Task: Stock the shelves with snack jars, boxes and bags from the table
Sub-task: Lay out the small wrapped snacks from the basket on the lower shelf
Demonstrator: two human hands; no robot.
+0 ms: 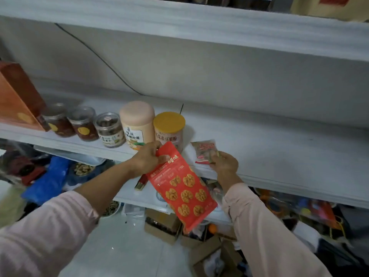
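Both hands outstretched, gripping snack bags (182, 188)

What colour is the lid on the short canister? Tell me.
Yellow-orange lid, clearest in the head view.

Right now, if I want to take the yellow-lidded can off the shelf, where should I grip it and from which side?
Grip the yellow-lidded can around its upright round body, just under the lid, coming from its right, where the shelf is bare. The peach jar stands close on its left, and the red bag in the left hand covers its lower front.
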